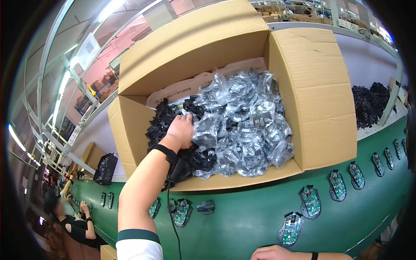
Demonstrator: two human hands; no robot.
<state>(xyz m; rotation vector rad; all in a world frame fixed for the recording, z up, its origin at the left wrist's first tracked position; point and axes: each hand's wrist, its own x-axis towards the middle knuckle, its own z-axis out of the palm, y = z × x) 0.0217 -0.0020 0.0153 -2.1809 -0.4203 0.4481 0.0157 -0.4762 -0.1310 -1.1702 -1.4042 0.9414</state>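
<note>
Inside a large open cardboard box point(316, 99), my left hand point(181, 130) reaches down among loose black plastic parts point(162, 119). Its fingers are curled, and whatever they hold is hidden. Against that hand lies a clear plastic bag point(207, 129), at the edge of a heap of bagged parts point(255, 117). My right hand point(274, 252) is low at the bottom edge, above the green bench, with its fingers mostly cut off by the frame. A black band is on each wrist.
Mouse-shaped shells with green circuit boards point(311, 202) stand in a curved row along the green bench point(242, 216). A black plastic part point(206, 206) lies before the box. A thin black cable point(175, 229) hangs by my left forearm. Another person point(78, 225) works at far left.
</note>
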